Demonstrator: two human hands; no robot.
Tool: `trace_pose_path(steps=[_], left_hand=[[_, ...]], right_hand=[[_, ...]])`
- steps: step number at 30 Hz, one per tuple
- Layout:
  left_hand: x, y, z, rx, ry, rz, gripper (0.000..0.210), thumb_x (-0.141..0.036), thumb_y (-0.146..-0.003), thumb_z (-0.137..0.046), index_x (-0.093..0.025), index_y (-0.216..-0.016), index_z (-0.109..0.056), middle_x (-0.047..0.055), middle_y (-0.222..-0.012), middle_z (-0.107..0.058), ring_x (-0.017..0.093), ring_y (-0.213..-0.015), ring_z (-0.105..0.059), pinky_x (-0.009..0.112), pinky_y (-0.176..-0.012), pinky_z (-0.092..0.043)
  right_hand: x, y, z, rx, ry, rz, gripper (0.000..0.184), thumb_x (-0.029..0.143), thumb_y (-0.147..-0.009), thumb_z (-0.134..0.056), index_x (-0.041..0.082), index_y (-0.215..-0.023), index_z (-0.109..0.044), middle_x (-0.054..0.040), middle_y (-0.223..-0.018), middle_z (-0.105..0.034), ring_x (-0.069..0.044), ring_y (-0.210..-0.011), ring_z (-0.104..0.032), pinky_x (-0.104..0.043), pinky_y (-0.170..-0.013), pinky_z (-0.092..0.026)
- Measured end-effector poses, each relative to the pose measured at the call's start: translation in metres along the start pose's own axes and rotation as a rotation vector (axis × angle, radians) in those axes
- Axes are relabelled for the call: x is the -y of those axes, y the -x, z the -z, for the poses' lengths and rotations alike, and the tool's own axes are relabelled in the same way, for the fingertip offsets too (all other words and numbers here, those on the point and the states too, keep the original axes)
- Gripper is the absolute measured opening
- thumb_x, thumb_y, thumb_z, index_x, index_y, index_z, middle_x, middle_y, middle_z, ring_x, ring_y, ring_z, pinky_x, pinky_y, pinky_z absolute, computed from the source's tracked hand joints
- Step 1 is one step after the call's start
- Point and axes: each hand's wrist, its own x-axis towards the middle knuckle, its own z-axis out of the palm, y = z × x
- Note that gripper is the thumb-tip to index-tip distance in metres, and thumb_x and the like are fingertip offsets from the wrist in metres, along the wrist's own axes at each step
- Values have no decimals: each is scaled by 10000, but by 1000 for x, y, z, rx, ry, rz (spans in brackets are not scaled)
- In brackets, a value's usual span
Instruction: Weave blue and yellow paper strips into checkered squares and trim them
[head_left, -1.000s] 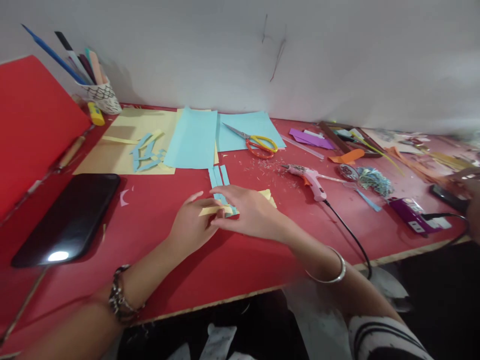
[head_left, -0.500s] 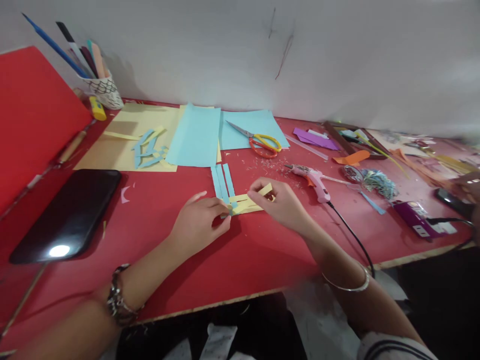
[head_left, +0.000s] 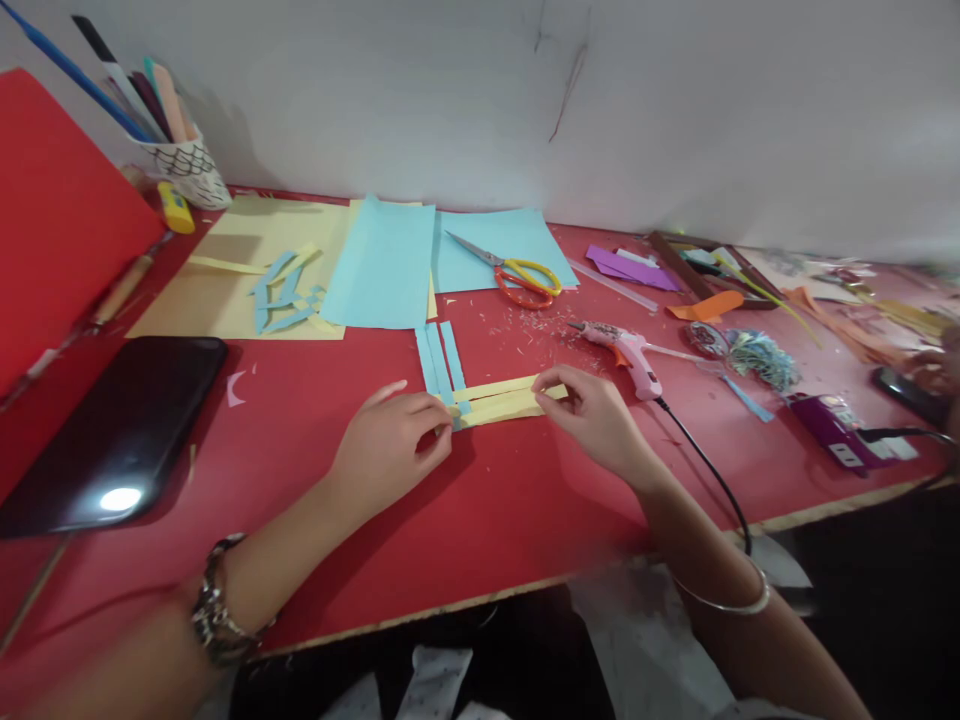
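Observation:
Yellow paper strips (head_left: 502, 402) run to the right and cross light blue paper strips (head_left: 432, 360) that reach toward the wall; the two sets interlace at a corner. At that woven corner my left hand (head_left: 394, 435) has thumb and forefinger pinched on the strip ends. My right hand (head_left: 589, 410) pinches a yellow strip near its right end, which lies almost flat beside the others. Fingers hide part of the crossing, so how each strip passes over or under is unclear.
Behind the strips lie blue sheets (head_left: 382, 265) and scissors (head_left: 517, 275). A pink glue gun (head_left: 622, 355) with a cord is to the right. A black phone (head_left: 120, 430) lies at left, a pen cup (head_left: 191, 172) behind it. At far right, another person's hand (head_left: 949, 365) shows.
My right hand has moved right along the yellow strips, and the strip end that stood up folded now lies flatter. My left hand has stayed at the corner. The view shifted slightly.

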Motion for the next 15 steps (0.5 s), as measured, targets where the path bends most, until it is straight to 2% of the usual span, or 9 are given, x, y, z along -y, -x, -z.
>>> trace_pose_path(steps=[9,15], left_hand=[[0,-1,1,5,-11,-16,281,-220,-821,-367,-214,-752,-638,16,-842,-708,166,-738,-645,387,-855,-460],[0,-2,1,6,-17,-28,288,-213,-821,-363,-204,-742,-640,12,-824,-707,159,-700,-634,340,-781,-471]], right_hand=[[0,0,0,19,206,61,157,188,-773,-423,170,-827,-569,-16,-696,-592,-105,-539,-446,-223,-554,-330],[-3,1,0,52,359,71,188,183,-790,-423,172,-877,-590,15,-573,-515,-118,-532,-450,-222,-549,-302]])
